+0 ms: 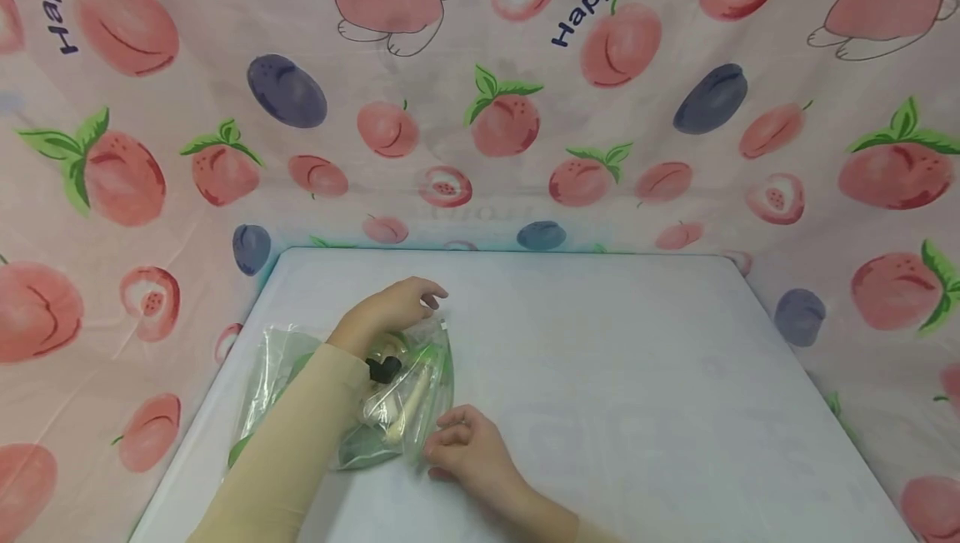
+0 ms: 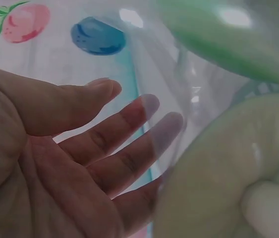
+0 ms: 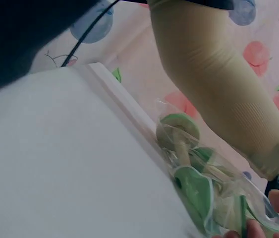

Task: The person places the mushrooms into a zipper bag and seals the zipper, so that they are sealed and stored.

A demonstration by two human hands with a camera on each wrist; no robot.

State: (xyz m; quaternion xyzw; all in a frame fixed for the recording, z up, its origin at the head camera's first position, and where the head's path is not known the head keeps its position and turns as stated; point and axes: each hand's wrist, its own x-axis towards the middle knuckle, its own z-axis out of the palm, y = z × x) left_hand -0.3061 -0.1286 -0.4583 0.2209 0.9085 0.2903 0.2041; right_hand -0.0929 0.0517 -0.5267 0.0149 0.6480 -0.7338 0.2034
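A clear plastic bag (image 1: 281,360) with green and cream things in it lies on the left of the white table. Inside are a cream stick (image 1: 412,397) and, in the right wrist view, a round green-rimmed piece (image 3: 178,133) with a cream stem; their kind is unclear. My left hand (image 1: 397,303) reaches over the bag to its far right corner. Its fingers (image 2: 129,158) are fairly straight, some fingertips behind clear plastic. At the near right corner, my right hand (image 1: 476,451) pinches the bag's edge with bent fingers. A green strip (image 3: 243,213) shows by those fingertips.
The white table (image 1: 637,360) extends to the right of the bag. Behind and beside it hangs a pink cloth (image 1: 480,52) printed with peaches and dark fruit. A dark band with a black piece (image 1: 385,370) sits at my left wrist, above the bag.
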